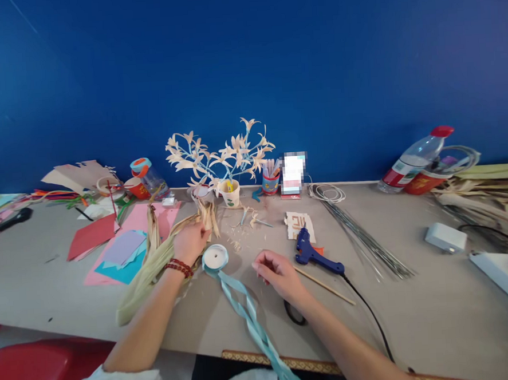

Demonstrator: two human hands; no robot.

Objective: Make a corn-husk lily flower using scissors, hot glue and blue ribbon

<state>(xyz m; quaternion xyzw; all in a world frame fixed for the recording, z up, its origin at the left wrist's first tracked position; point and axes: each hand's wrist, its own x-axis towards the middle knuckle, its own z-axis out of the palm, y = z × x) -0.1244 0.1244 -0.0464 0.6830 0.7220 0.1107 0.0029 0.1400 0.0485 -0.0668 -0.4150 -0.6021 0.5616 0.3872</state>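
My left hand (190, 242), with a beaded bracelet at its wrist, lies over the pale dried husks (147, 277); its fingertips are at the husk strips, and whether they grip any is too small to tell. My right hand (277, 272) hovers above the table with curled fingers, and what lies between them, if anything, is hidden. Between the hands sits a spool (215, 256) of light blue ribbon (248, 313), which trails over the front edge. Behind them, husk flowers (236, 151) on blue stems stand in a white cup (229, 194). Small flower pieces (253, 217) lie before the cup.
Right of my right hand are a blue glue gun (316, 255) with its cord, a wooden stick (324, 285) and metal wires (369, 240). A bottle (415, 160) leans at the back right. Coloured paper (124, 249) lies left. Black scissor handles (295, 313) show beneath my right wrist.
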